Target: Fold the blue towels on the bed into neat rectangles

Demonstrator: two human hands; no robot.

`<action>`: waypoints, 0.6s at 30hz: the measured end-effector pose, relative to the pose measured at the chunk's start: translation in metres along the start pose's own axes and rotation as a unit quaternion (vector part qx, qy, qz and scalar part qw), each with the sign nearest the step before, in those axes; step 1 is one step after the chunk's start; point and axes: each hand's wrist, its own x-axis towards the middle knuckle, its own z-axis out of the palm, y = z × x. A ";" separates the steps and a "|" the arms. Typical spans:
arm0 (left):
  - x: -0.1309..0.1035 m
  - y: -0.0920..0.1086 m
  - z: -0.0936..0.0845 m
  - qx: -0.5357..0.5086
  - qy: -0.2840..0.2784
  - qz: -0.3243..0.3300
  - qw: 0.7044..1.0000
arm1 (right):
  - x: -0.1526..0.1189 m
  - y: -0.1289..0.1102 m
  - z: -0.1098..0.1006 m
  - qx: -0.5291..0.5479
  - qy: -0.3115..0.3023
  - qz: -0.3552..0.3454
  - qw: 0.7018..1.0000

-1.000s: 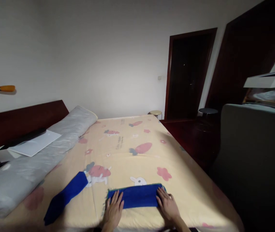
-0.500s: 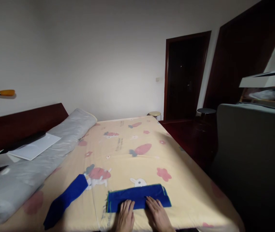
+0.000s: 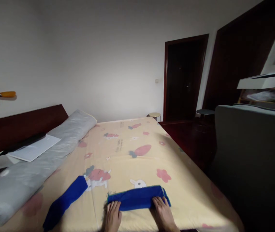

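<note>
A folded blue cloth [image 3: 136, 198] with green edging lies crosswise on the near part of the bed. My left hand [image 3: 113, 215] rests at its lower left corner, fingertips on the cloth's edge. On the right end of the cloth lies my right hand [image 3: 162, 210], its fingers touching the near edge. The fingers of both hands are slightly bent; whether they pinch the fabric is hard to see. Another blue cloth piece [image 3: 66, 200], long and narrow, lies slanted to the left, with no hand on it.
The bed [image 3: 142, 166] has a yellow patterned sheet. A long grey pillow [image 3: 38, 170] lies along the headboard [image 3: 28, 120], with a white flat item [image 3: 37, 147] on it. A dark grey chair back [image 3: 250, 154] stands at the right, and stools [image 3: 154, 114] stand farther off.
My left hand has moved left to the cloth's left corner, and my right hand has moved right toward its right end. The near edge of the cloth looks slightly drawn up.
</note>
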 end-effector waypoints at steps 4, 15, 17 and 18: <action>0.012 0.011 -0.024 -0.018 -0.032 -0.039 0.999 | 0.023 -0.028 -0.028 0.004 -0.071 0.085 0.994; 0.022 0.065 0.001 -0.068 -0.065 0.031 0.995 | 0.038 -0.079 -0.014 0.126 -0.144 0.015 0.981; 0.022 0.075 0.009 -0.074 -0.070 0.058 0.993 | 0.038 -0.086 -0.006 0.139 -0.156 -0.009 0.978; 0.021 0.077 0.011 -0.073 -0.071 0.068 0.993 | 0.038 -0.087 -0.004 0.141 -0.158 -0.020 0.977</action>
